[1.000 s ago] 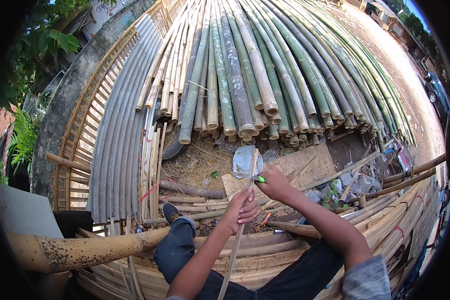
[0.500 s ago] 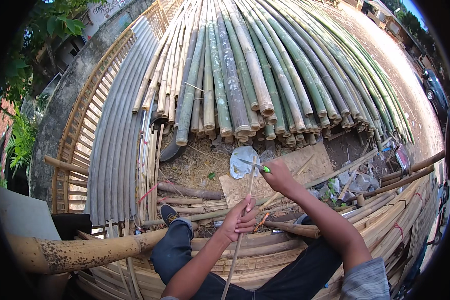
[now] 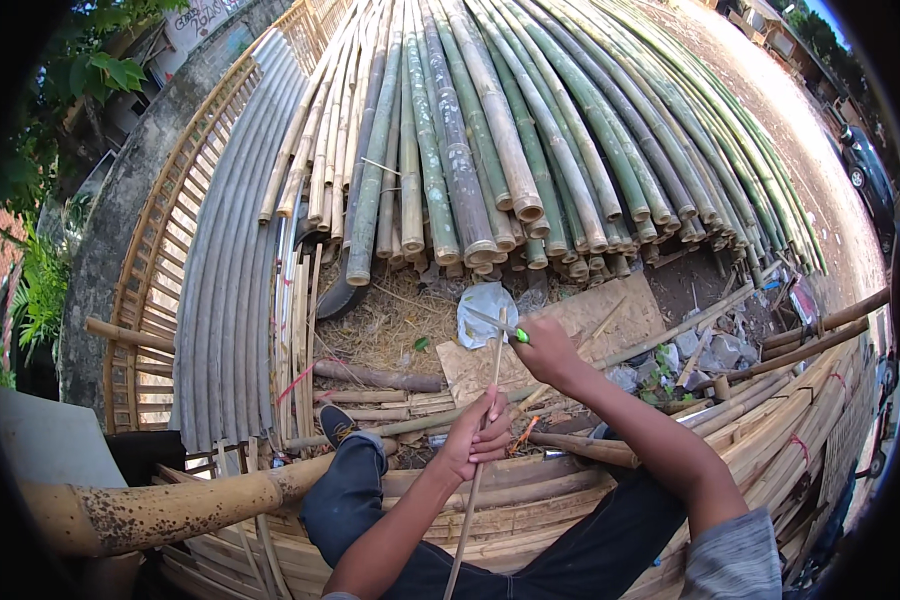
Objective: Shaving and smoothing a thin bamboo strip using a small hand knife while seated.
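Observation:
My left hand [image 3: 474, 436] is wrapped round a thin bamboo strip [image 3: 468, 520], which stands slanted with its lower end between my legs. Above it and to the right, my right hand [image 3: 548, 350] grips a knife with a bright green handle [image 3: 521, 335]. Pointing left, the knife's blade [image 3: 488, 320] crosses the strip close to its upper end. Whether the edge bites into the strip, I cannot tell. Behind the blade a pale plastic bag [image 3: 484, 298] lies on the ground.
A large stack of green bamboo poles [image 3: 450, 150] fills the far side. Corrugated sheets [image 3: 232, 270] lean at the left beside a slatted bamboo frame [image 3: 135, 290]. A thick spotted bamboo pole [image 3: 160, 508] juts in from the left. Split bamboo lengths [image 3: 780, 440] lie at the right.
My right hand has shifted slightly left with the knife, its blade still across the strip's upper end. The strip's top has moved a little left; my left hand keeps its hold.

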{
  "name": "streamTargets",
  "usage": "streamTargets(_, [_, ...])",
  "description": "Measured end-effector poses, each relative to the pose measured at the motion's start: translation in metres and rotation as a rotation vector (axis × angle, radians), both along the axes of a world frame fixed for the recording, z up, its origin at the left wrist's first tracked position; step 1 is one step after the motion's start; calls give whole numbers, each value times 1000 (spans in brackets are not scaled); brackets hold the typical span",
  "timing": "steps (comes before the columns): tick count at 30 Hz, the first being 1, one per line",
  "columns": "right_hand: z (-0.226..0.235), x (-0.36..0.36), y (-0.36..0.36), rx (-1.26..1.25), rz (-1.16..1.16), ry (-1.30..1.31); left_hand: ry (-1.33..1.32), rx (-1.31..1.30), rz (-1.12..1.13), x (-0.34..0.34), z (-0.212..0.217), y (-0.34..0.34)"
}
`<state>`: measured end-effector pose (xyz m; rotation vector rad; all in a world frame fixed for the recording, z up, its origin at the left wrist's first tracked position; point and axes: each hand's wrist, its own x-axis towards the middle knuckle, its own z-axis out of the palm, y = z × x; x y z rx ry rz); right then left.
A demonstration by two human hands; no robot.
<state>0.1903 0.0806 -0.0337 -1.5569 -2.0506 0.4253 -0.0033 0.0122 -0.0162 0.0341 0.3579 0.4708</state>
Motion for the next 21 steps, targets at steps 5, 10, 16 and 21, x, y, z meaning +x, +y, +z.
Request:
streamTargets(5, [6,2,7,-53,59,-67,-53,-73,-1,0,-1,-5])
streamTargets(10, [3,-8,-4,-16,99,-99,-80,-126,30,4,-4,-3])
streamTargets(16, [7,-17,-11,-63,71,-142,-59,-96,51,0,-5,-3])
streamTargets(21, [-5,-5,-5,-13,32,-112,15,-63,51,1,-4,-3])
